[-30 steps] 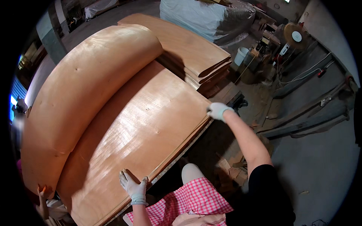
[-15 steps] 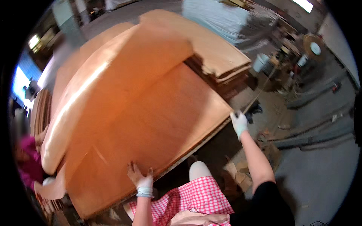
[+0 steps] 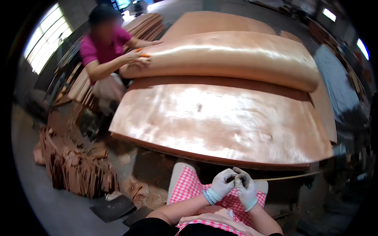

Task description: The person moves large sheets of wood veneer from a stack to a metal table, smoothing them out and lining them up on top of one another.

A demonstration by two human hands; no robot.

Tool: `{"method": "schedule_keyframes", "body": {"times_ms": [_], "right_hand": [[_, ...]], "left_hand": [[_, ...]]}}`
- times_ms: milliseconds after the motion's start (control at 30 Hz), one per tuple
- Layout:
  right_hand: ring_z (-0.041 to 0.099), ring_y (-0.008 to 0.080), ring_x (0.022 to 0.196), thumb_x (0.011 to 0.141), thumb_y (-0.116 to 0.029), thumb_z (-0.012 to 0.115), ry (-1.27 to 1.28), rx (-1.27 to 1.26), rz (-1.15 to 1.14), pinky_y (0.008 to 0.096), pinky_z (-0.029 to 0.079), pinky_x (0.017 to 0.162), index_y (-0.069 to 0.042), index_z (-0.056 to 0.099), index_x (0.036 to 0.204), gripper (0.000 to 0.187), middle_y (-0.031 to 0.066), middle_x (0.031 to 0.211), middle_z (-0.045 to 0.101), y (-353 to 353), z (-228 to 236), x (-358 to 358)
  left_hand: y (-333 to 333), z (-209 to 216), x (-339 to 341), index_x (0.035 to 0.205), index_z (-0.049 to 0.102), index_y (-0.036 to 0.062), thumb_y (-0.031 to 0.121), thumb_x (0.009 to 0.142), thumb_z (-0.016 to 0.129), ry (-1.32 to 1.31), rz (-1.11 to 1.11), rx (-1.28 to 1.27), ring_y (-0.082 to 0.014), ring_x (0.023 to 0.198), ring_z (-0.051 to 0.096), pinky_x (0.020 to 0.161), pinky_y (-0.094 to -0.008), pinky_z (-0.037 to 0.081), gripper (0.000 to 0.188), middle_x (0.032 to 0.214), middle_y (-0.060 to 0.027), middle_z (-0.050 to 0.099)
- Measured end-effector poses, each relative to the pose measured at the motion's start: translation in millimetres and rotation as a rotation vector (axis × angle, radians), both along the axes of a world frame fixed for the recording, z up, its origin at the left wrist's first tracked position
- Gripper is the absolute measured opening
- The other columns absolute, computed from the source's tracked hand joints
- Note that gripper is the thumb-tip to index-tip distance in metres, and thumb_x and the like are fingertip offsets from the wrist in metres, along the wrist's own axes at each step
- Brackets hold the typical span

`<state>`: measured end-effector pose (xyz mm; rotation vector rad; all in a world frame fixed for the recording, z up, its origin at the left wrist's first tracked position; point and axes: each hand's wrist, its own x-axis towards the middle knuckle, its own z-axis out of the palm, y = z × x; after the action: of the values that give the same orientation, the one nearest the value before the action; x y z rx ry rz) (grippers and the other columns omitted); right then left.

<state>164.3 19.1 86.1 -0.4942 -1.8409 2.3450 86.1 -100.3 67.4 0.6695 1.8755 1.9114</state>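
- Risk, roll (image 3: 236, 55): could spring open or slide over the sheet (image 3: 189, 129) beneath; likely cause, its curl and a loosened hold at the left end, where a co-worker's hand (image 3: 134, 61) rests.
- Risk, sheet: near edge could split or chip if knocked or leaned on; the person's knees stand close below it.
- Risk, strip (image 3: 291, 177): thin and pale, could snag or bend against the sheet's near right corner, should it be pulled carelessly.
- Left hand (image 3: 222, 183): white-gloved, raised over the apron (image 3: 185, 187), fingers bent and pointing right; forearm slants up from the lower left.
- Right hand (image 3: 246, 188): white-gloved, fingers curled over toward the left; forearm rises from the lower right, leaning inward.
- Grip: fingertips of both hands meet, spacing narrow; whether anything small is pinched between them, cannot tell. Whether the right hand has the strip's near end, cannot tell either.
- Sheet, position: flat, broad, ahead of the person, beyond the knees; both hands clear of it.
- Roll, position: across the sheet's far side.
- Strip, position: just right of the right hand, running rightward below the sheet's corner.
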Motion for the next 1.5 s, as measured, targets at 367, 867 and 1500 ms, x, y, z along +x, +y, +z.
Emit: {"method": "schedule_keyframes", "body": {"times_ms": [367, 867, 1500], "right_hand": [[0.067, 0.0233, 0.076, 0.088, -0.013, 0.065, -0.422, 0.822, 0.194, 0.036, 0.053, 0.073, 0.002, 0.068, 0.094, 0.017, 0.0141, 0.083, 0.069, 112, -16, -39], [0.069, 0.0375, 0.091, 0.073, -0.047, 0.076, -0.944, 1.181, 0.313, 0.0435, 0.053, 0.081, 0.002, 0.073, 0.092, 0.053, 0.0262, 0.093, 0.069, 155, -27, -69], [0.068, 0.0361, 0.099, 0.081, -0.049, 0.064, -0.893, 1.156, 0.371, 0.0465, 0.054, 0.088, -0.006, 0.074, 0.102, 0.049, 0.0199, 0.105, 0.07, 159, -34, -69]], "left_hand": [[-326, -86, -244, 0.082, 0.07, 0.0019, -0.006, 0.079, 0.064, 0.002, 1.177, -0.08, -0.009, 0.071, 0.058, 0.066, -0.0279, 0.05, 0.011, 0.075, -0.0003, 0.066], [-487, -129, -333, 0.102, 0.07, 0.0012, 0.014, 0.083, 0.07, 0.02, 1.017, -0.775, -0.0176, 0.083, 0.064, 0.079, -0.0335, 0.052, 0.024, 0.093, -0.0083, 0.071], [108, -55, -72, 0.151, 0.026, -0.0023, 0.042, 0.078, 0.073, 0.708, -0.13, -0.941, -0.0431, 0.146, 0.018, 0.121, -0.0524, 0.011, 0.097, 0.156, -0.0282, 0.024]]}}
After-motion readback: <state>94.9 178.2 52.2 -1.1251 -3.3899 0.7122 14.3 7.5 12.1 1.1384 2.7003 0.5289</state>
